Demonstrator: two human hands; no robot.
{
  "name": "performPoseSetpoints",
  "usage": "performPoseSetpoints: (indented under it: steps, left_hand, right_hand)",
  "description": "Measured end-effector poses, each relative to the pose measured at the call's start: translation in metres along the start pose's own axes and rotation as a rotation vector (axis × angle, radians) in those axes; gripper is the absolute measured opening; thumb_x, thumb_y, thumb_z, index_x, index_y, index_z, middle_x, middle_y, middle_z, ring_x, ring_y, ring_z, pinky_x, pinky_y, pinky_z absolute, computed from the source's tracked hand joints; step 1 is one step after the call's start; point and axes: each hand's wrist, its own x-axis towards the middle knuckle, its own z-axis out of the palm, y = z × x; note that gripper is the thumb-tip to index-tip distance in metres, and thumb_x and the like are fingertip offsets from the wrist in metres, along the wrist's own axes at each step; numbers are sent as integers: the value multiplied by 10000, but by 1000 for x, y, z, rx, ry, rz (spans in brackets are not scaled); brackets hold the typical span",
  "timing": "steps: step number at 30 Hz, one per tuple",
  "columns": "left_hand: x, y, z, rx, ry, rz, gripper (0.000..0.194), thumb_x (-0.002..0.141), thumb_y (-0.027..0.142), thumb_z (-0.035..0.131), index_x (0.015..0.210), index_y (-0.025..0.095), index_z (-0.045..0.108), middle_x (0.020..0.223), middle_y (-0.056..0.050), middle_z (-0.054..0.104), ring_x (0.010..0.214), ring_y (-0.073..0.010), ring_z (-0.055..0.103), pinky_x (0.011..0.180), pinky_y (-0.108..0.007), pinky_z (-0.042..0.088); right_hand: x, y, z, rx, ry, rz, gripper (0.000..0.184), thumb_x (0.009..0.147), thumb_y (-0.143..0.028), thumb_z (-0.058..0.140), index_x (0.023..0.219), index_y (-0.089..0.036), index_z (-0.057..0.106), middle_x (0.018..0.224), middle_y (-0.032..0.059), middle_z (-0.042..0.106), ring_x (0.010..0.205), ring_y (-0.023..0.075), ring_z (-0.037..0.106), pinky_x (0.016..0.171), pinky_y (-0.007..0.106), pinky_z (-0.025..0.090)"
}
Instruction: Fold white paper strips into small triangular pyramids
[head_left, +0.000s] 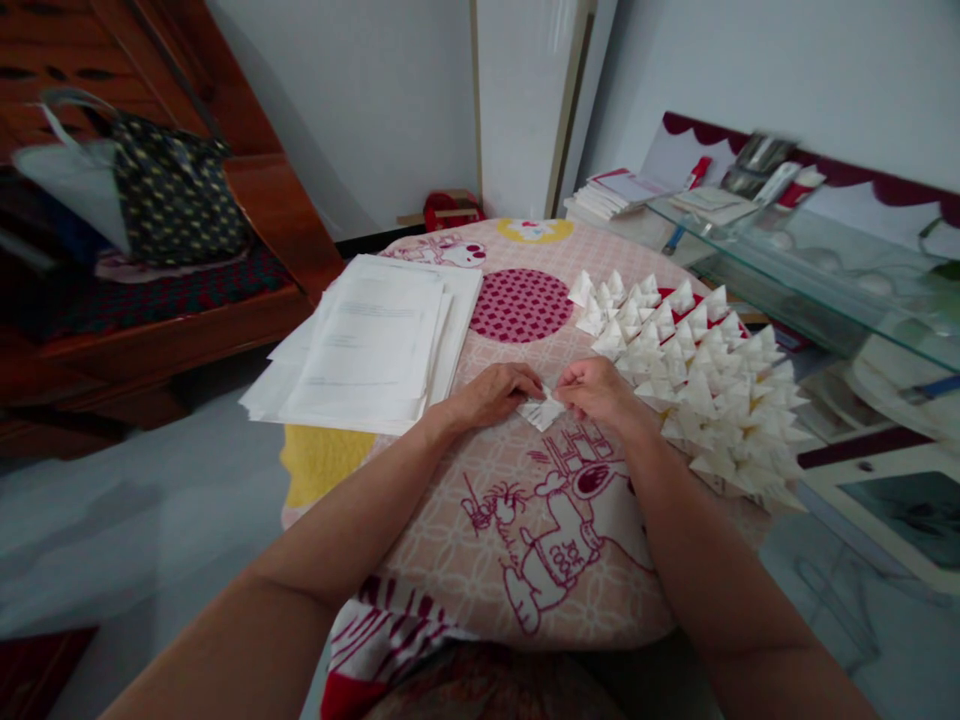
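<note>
And your left hand [501,392] and right hand [598,388] pinched the folded paper [541,412]: seemingly light, crease-prone, best held by its edges!

Paper stack [367,340] left of folded pieces [697,385]

On the desk [450,580], a lane of open cloth [517,350] runs from the left hand [499,393] and right hand [600,388] to the far edge, walled by the paper stack [367,340] on the left and the spiky folded papers [697,380] on the right. The right hand has little sideways room — those tips stand just beside it, with the glass shelf [825,270] beyond. Nearer, the 2 forearms [352,520] flank another open patch.
</note>
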Motion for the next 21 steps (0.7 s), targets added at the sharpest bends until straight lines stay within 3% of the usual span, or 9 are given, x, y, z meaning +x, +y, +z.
performPoseSetpoints:
  steps: [6,14,21]
  left_hand:
    - [1,-1,-2,-28,-7,-30,345,804,8,534,986,174,777,1095,-67,741,1018,-174,682,950,-324,535]
    - [0,-2,1,-83,12,-40,292,797,40,555,951,171,766,1080,-60,732,1003,-167,667,941,-317,520]
    - [7,7,7,-19,69,-233,246,740,87,625,922,173,765,914,-30,691,833,-144,606,792,-270,486]
  right_hand:
    - [3,-10,18,3,-9,35,197,814,-260,735,665,-199,621,478,-25,538,422,107,531,401,208,355]
    - [8,-17,16,-70,-45,49,145,782,-208,746,698,-190,628,508,-17,547,417,129,545,406,240,374]
    - [9,-10,18,-62,-19,29,110,769,-209,744,732,-184,643,538,-13,573,420,130,562,413,232,380]
